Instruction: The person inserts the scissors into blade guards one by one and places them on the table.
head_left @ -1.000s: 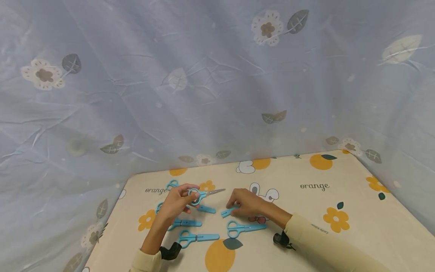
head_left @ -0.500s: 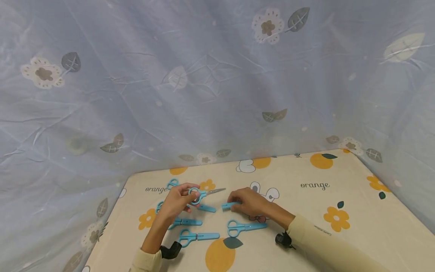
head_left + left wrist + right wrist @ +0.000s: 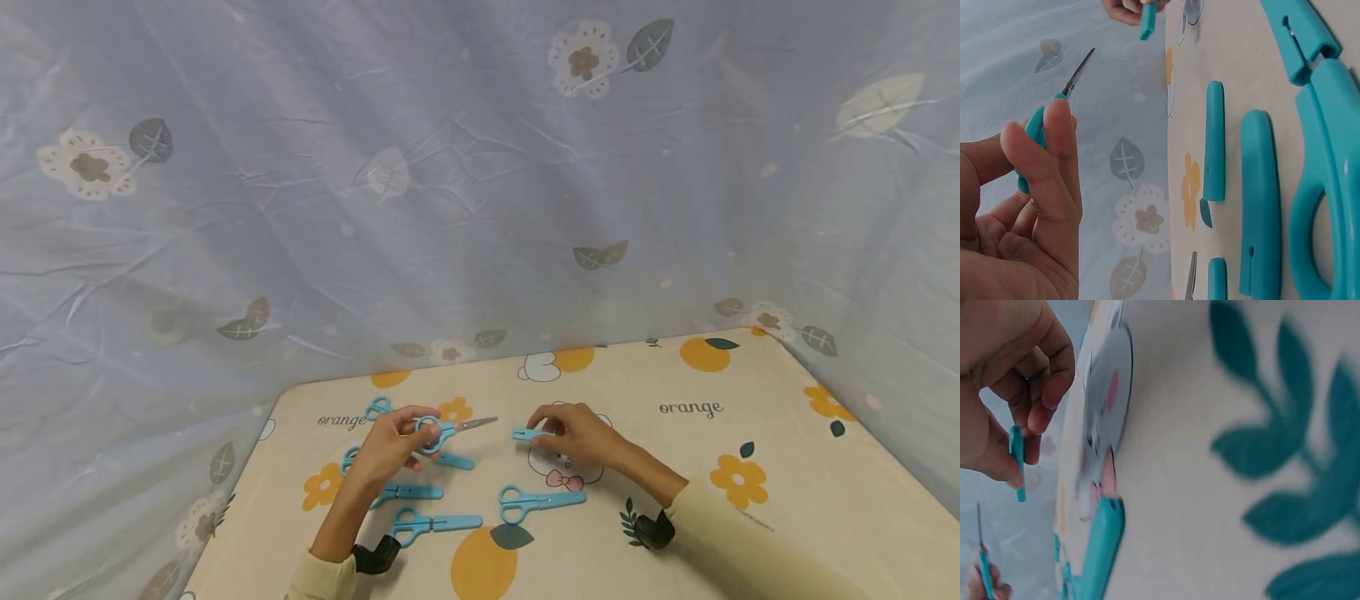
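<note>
My left hand (image 3: 388, 446) pinches a pair of light-blue scissors (image 3: 447, 430) by the ring handles. The bare metal blades point right, toward the other hand. My right hand (image 3: 581, 435) pinches a light-blue blade cover (image 3: 529, 434) between thumb and fingers, its slotted end facing the blade tips across a gap. In the right wrist view that cover (image 3: 1017, 461) shows between the thumb and fingertips, with the scissors (image 3: 984, 569) farther off. The left wrist view shows the blades (image 3: 1077, 74) beyond the fingers, their handles partly hidden by them.
On the patterned tablecloth (image 3: 637, 433), covered scissors (image 3: 438, 523) lie in front, and another covered pair (image 3: 555, 500) to their right. More scissors (image 3: 412, 492) and a blade cover (image 3: 456, 461) lie partly behind the left hand. Ring handles (image 3: 378, 407) show beyond it. A curtain (image 3: 480, 208) hangs behind.
My right hand has moved right and away from me, carrying the cover, which has turned from slanted to nearly level. The left hand and its scissors have stayed put.
</note>
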Demonstrator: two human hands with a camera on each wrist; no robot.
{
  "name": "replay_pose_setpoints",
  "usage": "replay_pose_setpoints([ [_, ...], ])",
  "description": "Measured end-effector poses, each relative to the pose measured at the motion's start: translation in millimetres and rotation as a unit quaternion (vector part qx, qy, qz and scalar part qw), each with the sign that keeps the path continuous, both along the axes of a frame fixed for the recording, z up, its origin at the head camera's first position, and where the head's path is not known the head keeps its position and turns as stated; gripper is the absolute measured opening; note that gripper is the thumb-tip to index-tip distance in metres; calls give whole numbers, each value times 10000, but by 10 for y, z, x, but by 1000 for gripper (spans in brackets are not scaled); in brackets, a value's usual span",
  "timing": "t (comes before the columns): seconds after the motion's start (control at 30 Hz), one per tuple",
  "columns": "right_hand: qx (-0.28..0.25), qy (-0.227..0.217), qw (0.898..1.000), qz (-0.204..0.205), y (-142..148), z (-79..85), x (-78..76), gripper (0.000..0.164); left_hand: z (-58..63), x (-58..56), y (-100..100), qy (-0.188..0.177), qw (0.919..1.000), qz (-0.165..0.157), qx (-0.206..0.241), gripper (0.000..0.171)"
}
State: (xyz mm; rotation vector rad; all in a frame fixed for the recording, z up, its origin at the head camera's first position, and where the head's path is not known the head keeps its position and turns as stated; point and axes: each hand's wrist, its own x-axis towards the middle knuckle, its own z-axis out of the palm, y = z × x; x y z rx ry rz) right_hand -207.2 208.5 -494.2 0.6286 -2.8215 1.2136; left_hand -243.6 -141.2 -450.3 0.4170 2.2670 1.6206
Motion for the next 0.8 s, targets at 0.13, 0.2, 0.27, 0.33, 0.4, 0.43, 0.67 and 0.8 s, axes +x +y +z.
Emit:
replay_pose_setpoints([
  [0.13,-250,-96,9993,-246,200,27,30,18,6,8,20,-18,10000,-17,30,41],
  [0.2,-451,-144,9984,-311,299,41,54,20,11,11,31,-17,10000,-25,37,40],
  [0.27,-621,-214,9971,-386,392,51,86,21,14,15,41,-15,10000,-34,52,40],
  [0.33,-784,-294,9956,-412,485,57,123,23,14,18,52,-3,10000,-30,47,39],
  [0.4,-980,-458,9932,-433,571,75,170,25,15,19,66,8,10000,-30,47,39],
  [0.43,-1058,-550,9918,-467,615,82,195,26,16,20,75,14,10000,-34,45,40],
  [0.67,-1425,-1024,9813,-788,882,141,364,31,15,6,154,2,10000,-81,39,42],
  [0.8,-1580,-1145,9768,-887,971,159,430,33,22,-7,216,23,9999,-143,73,43],
])
